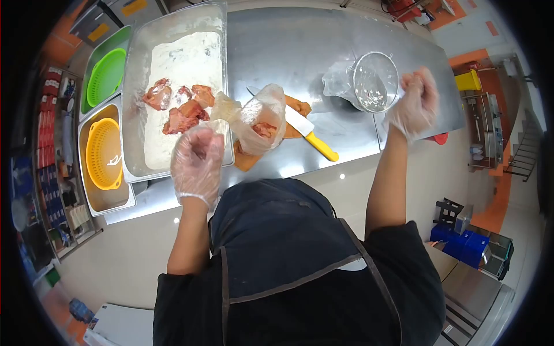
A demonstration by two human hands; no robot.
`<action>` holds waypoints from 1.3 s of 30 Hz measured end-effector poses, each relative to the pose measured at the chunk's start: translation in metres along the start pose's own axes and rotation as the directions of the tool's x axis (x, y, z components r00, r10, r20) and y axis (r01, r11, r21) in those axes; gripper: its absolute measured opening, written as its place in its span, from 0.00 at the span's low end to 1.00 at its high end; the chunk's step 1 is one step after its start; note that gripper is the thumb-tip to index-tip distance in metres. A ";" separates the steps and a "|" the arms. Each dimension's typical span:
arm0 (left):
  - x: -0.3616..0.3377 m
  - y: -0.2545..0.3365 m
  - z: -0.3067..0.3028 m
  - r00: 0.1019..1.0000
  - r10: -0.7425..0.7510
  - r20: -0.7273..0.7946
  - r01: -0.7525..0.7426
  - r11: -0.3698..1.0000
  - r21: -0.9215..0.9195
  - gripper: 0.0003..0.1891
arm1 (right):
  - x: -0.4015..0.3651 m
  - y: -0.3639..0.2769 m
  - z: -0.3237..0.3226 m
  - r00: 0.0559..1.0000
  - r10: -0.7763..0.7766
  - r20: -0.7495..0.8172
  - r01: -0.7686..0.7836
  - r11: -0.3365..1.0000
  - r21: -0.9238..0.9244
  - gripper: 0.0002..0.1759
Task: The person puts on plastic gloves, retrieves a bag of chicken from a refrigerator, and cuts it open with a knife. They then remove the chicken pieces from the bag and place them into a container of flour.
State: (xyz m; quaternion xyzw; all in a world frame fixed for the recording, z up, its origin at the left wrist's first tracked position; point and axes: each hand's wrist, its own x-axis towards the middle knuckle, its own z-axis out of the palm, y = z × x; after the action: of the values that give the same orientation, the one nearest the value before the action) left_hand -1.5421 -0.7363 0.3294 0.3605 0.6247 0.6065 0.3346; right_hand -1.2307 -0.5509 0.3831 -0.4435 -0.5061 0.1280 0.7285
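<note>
Both my hands wear clear plastic gloves. My left hand [199, 161] is raised over the front right of a metal tray [174, 173], its fingers curled inward; what they hold, if anything, I cannot make out. Raw meat pieces [186, 117] lie in the tray on white powder [187, 55]. My right hand [416, 104], blurred, is held up just right of a round wire sieve [375, 82], fingers bent in; their contents are hidden. An opened clear plastic bag [262, 118] with meat inside stands between my hands, beside a yellow-handled knife [320, 145].
A green basket [107, 78] and a yellow basket [104, 154] sit in metal pans left of the tray. Orange-brown material [247, 160] lies under the bag and knife. Another crumpled plastic bag [337, 81] is left of the sieve on the steel table [277, 46].
</note>
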 end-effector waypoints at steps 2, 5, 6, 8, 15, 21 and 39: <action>0.006 0.005 0.014 0.998 0.028 -0.050 -0.021 0.990 0.136 0.13 | 0.015 0.010 -0.013 0.698 0.708 0.106 -0.282 0.408 -0.868 0.24; 0.016 0.008 0.026 0.996 0.043 -0.075 -0.018 0.949 0.316 0.25 | 0.016 0.047 -0.034 0.484 0.871 -0.087 -0.787 0.390 -0.477 0.32; 0.016 0.012 0.032 0.996 0.004 -0.087 0.025 0.945 0.326 0.28 | 0.018 0.055 -0.037 0.478 0.875 -0.081 -0.787 0.386 -0.481 0.32; 0.017 0.007 0.038 0.997 -0.058 -0.058 0.070 0.967 0.245 0.33 | 0.014 0.054 -0.048 0.520 0.847 -0.109 -0.852 0.506 -0.133 0.29; 0.016 -0.009 0.046 0.965 -0.261 0.011 0.261 0.964 -0.044 0.29 | -0.024 -0.059 0.018 0.627 0.335 0.703 -0.386 0.918 -0.094 0.13; -0.012 0.001 0.035 0.945 -0.326 0.035 0.327 0.943 -0.063 0.17 | -0.093 -0.057 0.100 -0.472 0.253 0.844 0.616 0.780 0.111 0.13; -0.024 -0.008 -0.022 0.919 -0.346 0.188 0.284 0.912 0.295 0.13 | -0.192 -0.008 0.119 -0.370 0.475 0.798 0.662 0.738 -0.132 0.15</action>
State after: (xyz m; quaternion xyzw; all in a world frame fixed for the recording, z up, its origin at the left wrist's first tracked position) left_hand -1.5484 -0.7682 0.3219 0.3648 0.7052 0.4089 0.4499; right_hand -1.4214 -0.6166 0.2805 -0.2894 -0.9128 0.1684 -0.2337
